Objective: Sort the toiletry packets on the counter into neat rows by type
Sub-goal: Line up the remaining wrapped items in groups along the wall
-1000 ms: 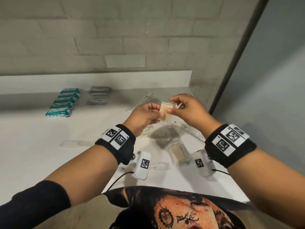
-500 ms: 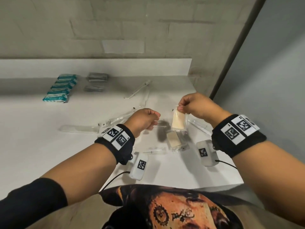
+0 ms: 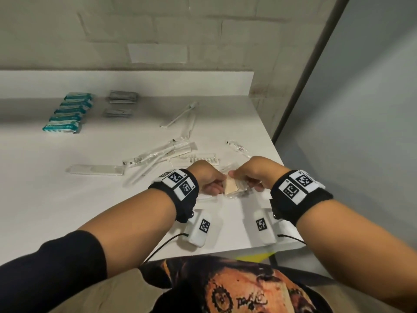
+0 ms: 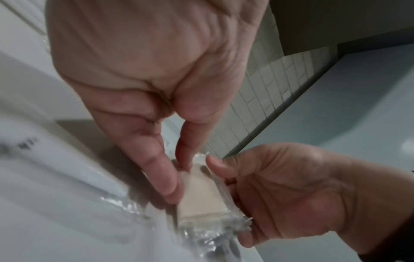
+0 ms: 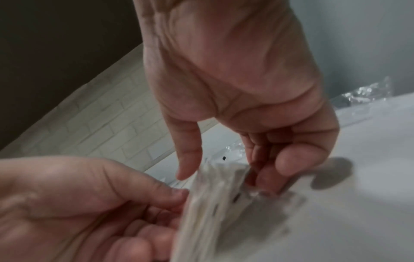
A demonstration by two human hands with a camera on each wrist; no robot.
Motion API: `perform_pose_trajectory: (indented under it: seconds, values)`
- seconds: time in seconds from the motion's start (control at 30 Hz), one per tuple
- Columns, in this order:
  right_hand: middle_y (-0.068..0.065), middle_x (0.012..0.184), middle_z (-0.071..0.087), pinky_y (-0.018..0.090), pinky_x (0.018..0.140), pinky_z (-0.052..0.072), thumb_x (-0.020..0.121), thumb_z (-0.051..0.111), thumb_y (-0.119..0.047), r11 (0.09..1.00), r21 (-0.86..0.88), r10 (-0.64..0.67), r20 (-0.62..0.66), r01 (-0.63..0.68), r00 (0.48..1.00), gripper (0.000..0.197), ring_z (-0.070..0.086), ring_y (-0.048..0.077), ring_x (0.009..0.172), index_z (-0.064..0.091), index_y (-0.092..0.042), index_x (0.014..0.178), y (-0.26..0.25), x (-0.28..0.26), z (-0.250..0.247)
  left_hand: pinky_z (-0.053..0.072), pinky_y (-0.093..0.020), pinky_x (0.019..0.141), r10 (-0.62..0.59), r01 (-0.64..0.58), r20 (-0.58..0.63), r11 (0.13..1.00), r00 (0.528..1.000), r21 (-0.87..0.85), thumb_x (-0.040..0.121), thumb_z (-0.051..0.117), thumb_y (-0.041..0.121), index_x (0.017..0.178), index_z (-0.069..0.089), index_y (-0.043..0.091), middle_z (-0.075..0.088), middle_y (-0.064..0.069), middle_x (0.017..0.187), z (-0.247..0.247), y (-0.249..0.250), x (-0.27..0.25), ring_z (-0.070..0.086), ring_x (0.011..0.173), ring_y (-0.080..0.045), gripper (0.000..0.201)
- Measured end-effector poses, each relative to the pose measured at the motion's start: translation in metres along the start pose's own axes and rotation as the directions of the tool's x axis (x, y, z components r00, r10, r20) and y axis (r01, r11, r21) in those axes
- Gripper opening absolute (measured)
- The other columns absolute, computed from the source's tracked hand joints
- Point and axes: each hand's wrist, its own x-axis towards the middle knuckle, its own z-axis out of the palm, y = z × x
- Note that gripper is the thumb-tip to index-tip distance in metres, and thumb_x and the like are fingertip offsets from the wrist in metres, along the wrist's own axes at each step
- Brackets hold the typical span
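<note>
A beige soap bar in a clear packet [image 3: 232, 188] lies low over the white counter [image 3: 67, 199] near its front right corner. My left hand [image 3: 216, 186] pinches its left side, and my right hand [image 3: 246, 184] holds its right side. In the left wrist view the left hand [image 4: 179, 177] has thumb and forefinger on the soap packet [image 4: 201, 200], while the right hand [image 4: 230, 195] keeps its thumb on top and its fingers curled beneath. More crinkled clear wrapper shows under the bar. The right wrist view is blurred: the right hand [image 5: 224, 177] pinches the soap packet [image 5: 215, 203].
A row of teal packets [image 3: 67, 111] and grey sachets [image 3: 123, 97] lies at the back left. Wrapped toothbrushes [image 3: 158, 154], comb packets [image 3: 94, 169] and a small clear packet [image 3: 238, 146] are scattered mid-counter. The counter's right edge runs close beside my right hand.
My right hand has brought the soap packet down from mid-air to the counter. My left hand, which had let go, has closed in and taken its left side again.
</note>
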Motion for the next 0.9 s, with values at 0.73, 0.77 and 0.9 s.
perform_pose_trajectory:
  seconds: [0.73, 0.77, 0.9]
  values:
    - [0.01, 0.117, 0.046, 0.038, 0.08, 0.049, 0.079, 0.07, -0.035, 0.773, -0.527, -0.474, -0.112, 0.352, 0.873, 0.059, 0.057, 0.031, 0.099, 0.041, -0.016, 0.126, 0.023, 0.012, 0.011, 0.038, -0.019, 0.06, 0.336, -0.347, -0.089, 0.921, 0.938, -0.179, 0.084, 0.035, -0.015, 0.142, 0.035, 0.014, 0.046, -0.001, 0.141, 0.009, 0.005, -0.014, 0.051, 0.097, -0.009, 0.065]
    - [0.01, 0.115, 0.046, 0.037, 0.076, 0.048, 0.082, 0.068, -0.034, 0.772, -0.512, -0.482, -0.087, 0.375, 0.872, 0.053, 0.057, 0.031, 0.093, 0.041, -0.015, 0.124, 0.023, 0.011, 0.013, 0.039, -0.016, 0.057, 0.345, -0.354, -0.081, 0.921, 0.935, -0.165, 0.083, 0.036, -0.017, 0.142, 0.034, 0.012, 0.045, -0.004, 0.141, 0.012, 0.004, -0.015, 0.05, 0.096, -0.011, 0.066]
    - [0.012, 0.113, 0.047, 0.035, 0.067, 0.042, 0.091, 0.058, -0.029, 0.712, -0.571, -0.547, -0.088, 0.407, 0.833, 0.037, 0.058, 0.033, 0.086, 0.045, -0.011, 0.122, 0.022, 0.01, 0.015, 0.048, -0.025, 0.056, 0.389, -0.393, -0.053, 0.908, 0.92, -0.146, 0.082, 0.047, -0.021, 0.141, 0.033, 0.004, 0.046, -0.009, 0.122, 0.019, 0.004, -0.02, 0.052, 0.079, -0.013, 0.066]
